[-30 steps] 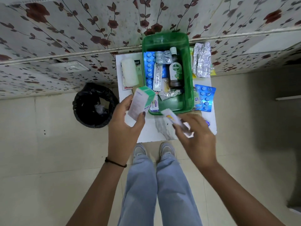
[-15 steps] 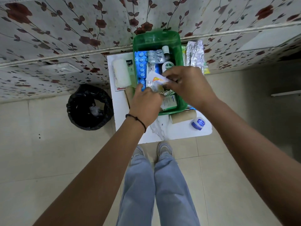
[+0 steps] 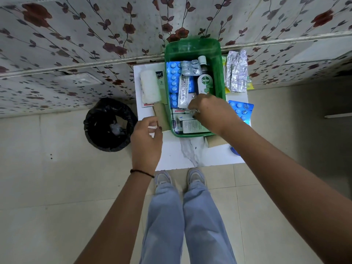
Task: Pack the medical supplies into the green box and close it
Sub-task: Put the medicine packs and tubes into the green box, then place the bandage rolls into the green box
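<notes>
The green box (image 3: 222, 88) stands open on a small white table (image 3: 177, 155). Inside lie blue blister packs (image 3: 173, 77), a Dettol bottle (image 3: 205, 80), a white ointment carton (image 3: 183, 92) and flat cartons (image 3: 192, 126) at the near end. My right hand (image 3: 211, 113) reaches into the near half of the box and pinches a small silvery sachet (image 3: 191, 111). My left hand (image 3: 146, 138) hovers just left of the box above the table edge, fingers loosely curled around nothing clear. Outside the box lie a white gauze roll (image 3: 149, 86), two tan rolls (image 3: 161, 115) (image 3: 215, 142), silver strips (image 3: 237, 71) and a blue blister pack (image 3: 242, 111).
A black lined bin (image 3: 109, 124) stands on the tiled floor left of the table. A floral-papered wall (image 3: 95, 44) runs right behind the table. A small blue jar (image 3: 233, 150) shows partly under my right forearm. My legs and shoes are at the table's front edge.
My left hand has left the green and white carton in the box and pulled back to the left. My right hand has moved down into the box's near half.
</notes>
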